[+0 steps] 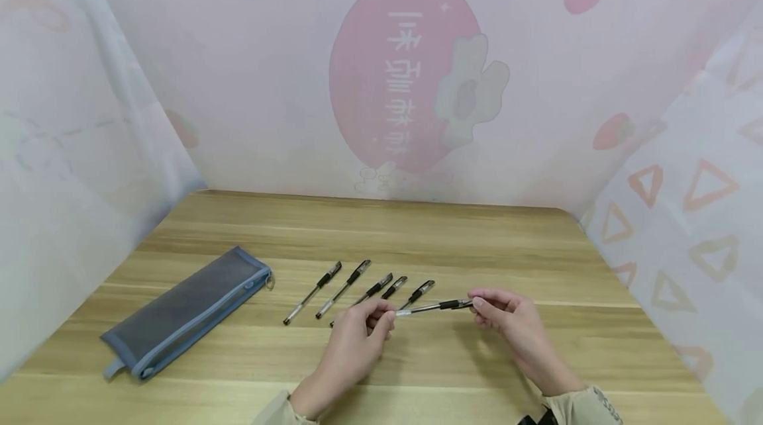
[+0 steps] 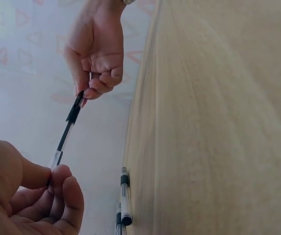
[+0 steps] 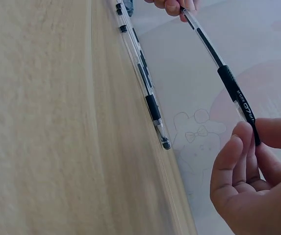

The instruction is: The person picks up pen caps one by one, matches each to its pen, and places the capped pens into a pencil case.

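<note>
Between both hands, a clear-barrelled gel pen (image 1: 438, 306) with a black grip is held above the table. My left hand (image 1: 360, 337) pinches its clear rear end between thumb and fingers. At the other end, my right hand (image 1: 511, 326) pinches the black cap. The right wrist view shows white lettering on the capped part of the pen (image 3: 238, 95). Several similar gel pens (image 1: 352, 283) lie slantwise on the table just beyond the left hand, which hides the lower ends of some.
A grey-blue zippered pencil case (image 1: 187, 309) lies flat on the left, its zip along the near side. The wooden table (image 1: 381, 226) is bordered by printed curtains (image 1: 286, 81) at the back and both sides. A small black object (image 1: 538, 417) shows by the right sleeve.
</note>
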Tool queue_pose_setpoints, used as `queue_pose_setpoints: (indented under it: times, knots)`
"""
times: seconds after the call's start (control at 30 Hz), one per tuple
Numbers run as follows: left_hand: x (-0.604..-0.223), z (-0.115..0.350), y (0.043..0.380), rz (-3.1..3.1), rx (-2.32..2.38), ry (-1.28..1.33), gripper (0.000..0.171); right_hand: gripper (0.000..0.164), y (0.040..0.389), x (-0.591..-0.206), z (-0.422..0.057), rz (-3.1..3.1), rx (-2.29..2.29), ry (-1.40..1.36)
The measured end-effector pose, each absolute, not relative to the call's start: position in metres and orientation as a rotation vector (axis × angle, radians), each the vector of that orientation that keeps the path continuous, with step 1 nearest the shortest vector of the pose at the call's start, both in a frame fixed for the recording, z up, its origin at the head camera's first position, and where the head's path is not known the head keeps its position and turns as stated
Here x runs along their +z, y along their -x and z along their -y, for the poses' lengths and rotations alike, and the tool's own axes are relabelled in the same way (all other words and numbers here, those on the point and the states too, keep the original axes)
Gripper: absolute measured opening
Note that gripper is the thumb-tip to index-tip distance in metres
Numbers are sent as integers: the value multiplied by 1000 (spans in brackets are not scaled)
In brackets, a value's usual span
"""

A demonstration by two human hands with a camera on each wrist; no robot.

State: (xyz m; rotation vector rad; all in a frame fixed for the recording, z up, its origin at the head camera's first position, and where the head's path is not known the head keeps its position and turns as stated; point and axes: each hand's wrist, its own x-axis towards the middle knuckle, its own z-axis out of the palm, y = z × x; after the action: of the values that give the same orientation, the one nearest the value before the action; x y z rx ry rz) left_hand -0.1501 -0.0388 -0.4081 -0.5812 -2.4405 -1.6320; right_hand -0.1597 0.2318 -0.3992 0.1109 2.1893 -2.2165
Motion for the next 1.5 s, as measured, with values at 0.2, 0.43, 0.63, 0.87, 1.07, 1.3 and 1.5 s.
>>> queue_pose_setpoints:
  times: [0.2, 0.43, 0.63, 0.87, 1.07, 1.3, 1.5]
  knots:
    - [-409, 38, 151, 2439, -1654, 555, 7, 29, 157, -401, -231, -2156, -2243, -130]
    - [-411, 39, 152, 2434, -1645, 516, 8, 24, 156, -399, -229, -2121, -2264, -120]
    - [-411, 37, 149, 2466, -1640, 576, 10, 22, 156, -397, -229, -2110, -2287, -146]
    - [-410, 38, 149, 2468, -1616, 603, 12, 20, 155, -399, -227, -2043, -2315, -180]
    - [-409, 37, 149, 2454, -1578, 595, 13, 18, 155, -399, -226, -2016, -2364, -142]
    - [-410, 37, 149, 2421, -1598, 586, 14, 18, 154, -398, -227, -2021, -2376, -117]
    - [-410, 37, 148, 2400, -1601, 585, 14, 19, 154, -398, -226, -2042, -2360, -98]
